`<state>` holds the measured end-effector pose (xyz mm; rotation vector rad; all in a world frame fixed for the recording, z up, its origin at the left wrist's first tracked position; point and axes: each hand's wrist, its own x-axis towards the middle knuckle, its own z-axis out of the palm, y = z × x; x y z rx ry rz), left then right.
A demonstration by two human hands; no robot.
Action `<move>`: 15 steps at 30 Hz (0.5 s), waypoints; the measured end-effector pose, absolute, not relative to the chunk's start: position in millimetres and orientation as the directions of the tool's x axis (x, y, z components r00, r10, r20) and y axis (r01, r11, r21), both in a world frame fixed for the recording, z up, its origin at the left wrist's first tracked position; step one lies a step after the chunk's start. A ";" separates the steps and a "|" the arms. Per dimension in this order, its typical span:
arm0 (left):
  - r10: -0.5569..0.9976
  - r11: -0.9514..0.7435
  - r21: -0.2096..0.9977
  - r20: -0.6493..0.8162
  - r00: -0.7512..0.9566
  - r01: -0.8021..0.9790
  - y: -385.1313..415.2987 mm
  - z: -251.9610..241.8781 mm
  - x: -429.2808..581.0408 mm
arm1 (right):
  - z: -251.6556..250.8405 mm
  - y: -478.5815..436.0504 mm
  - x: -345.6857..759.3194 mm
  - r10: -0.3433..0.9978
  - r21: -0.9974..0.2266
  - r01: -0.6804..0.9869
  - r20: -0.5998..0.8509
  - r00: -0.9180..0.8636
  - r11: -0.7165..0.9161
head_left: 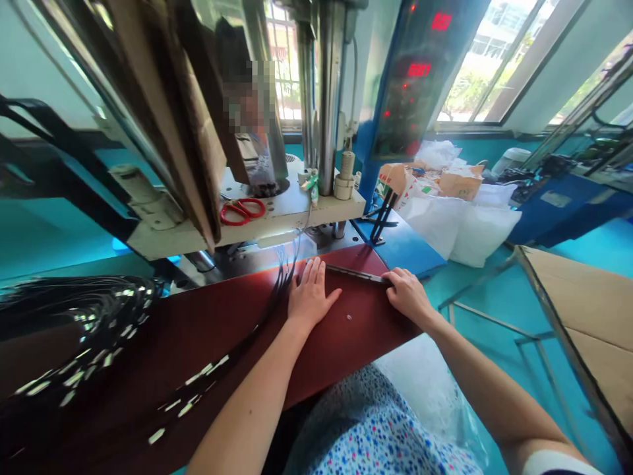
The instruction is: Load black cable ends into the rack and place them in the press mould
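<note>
On the red-brown tabletop (222, 330) lies a narrow dark metal strip (357, 273), set crosswise. My left hand (309, 300) is flat near its left end, fingers stretched and thumb spread. The strip's right end is pinched between the thumb and fingers of my right hand (408, 295). Just left of my left hand, thin black cables (267, 307) run from the press toward me, ending in pale connectors (192, 389). A tiny whitish piece (349, 317) rests between my hands. Whatever lies under my left fingertips is hidden.
A press with steel columns (332, 99) stands ahead, with red-handled scissors (242, 211) on its bed. A large cable bundle (113, 307) covers the left. Beyond the blue surface (410, 244) stand white sacks (475, 224). Cardboard (583, 310) is at right. A person is behind the press.
</note>
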<state>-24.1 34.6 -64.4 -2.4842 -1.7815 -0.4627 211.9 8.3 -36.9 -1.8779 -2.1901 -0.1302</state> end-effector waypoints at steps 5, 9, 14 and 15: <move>0.911 -0.349 0.103 0.269 0.312 0.932 35.4 -66.0 -24.3 | -27.9 -22.1 205.5 0.922 -0.229 0.919 0.298 -0.247 0.320; 0.911 -0.343 0.082 0.272 0.310 0.936 35.3 -64.8 -25.0 | -19.2 -20.7 156.0 0.779 -0.189 0.758 0.082 -0.622 0.625; 0.909 -0.356 0.078 0.261 0.325 0.931 35.3 -63.3 -26.4 | -6.9 -10.3 135.4 0.733 -0.064 0.738 -0.085 -0.675 0.672; 0.908 -0.357 0.082 0.264 0.326 0.930 35.3 -63.5 -26.7 | -4.2 -10.2 140.7 0.738 -0.058 0.744 -0.098 -0.668 0.666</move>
